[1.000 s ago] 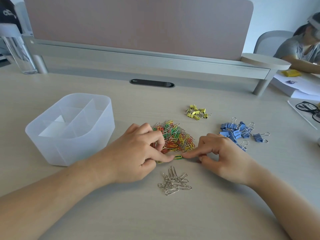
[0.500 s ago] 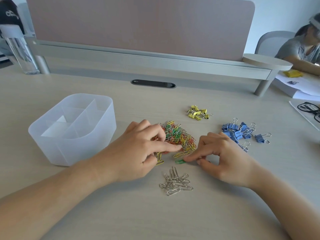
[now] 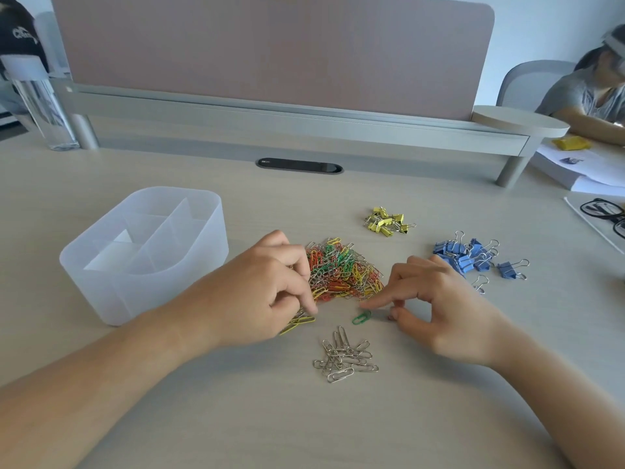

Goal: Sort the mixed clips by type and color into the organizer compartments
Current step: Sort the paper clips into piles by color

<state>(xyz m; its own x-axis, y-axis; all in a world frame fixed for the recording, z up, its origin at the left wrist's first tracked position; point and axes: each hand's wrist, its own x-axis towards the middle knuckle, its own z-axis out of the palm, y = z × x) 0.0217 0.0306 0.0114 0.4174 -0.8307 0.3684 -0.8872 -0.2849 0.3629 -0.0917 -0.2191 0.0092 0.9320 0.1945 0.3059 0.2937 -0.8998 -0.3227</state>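
Head view: a translucent white organizer [image 3: 142,292] is seen at the left of a pale wooden desk [image 3: 338,428], its divided compartments holding no clips that can be made out. A mixed pile of coloured paper clips [image 3: 341,270] in red, green, yellow and silver is heaped at the middle of the desk, between the two hands. The left hand [image 3: 267,292] is laid at the pile's left edge with its fingers curled; its index fingertip [image 3: 306,304] is pressed down at a few yellow paper clips [image 3: 299,323] drawn just clear of the pile, though whether these are pinched against the hidden thumb cannot be told. The right hand [image 3: 439,309] is held at the pile's right edge, its index finger [image 3: 378,300] stretched leftward and its thumb [image 3: 402,316] kept apart from it, nothing being gripped; the other fingers are loosely bent. A single green paper clip [image 3: 361,318] is left flat on the desk just below that index fingertip. A small heap of silver paper clips [image 3: 343,357] is gathered nearer the person, below the green one. Yellow binder clips [image 3: 387,221] are grouped beyond the pile, and blue binder clips [image 3: 470,255] are scattered to the right, behind the right hand.
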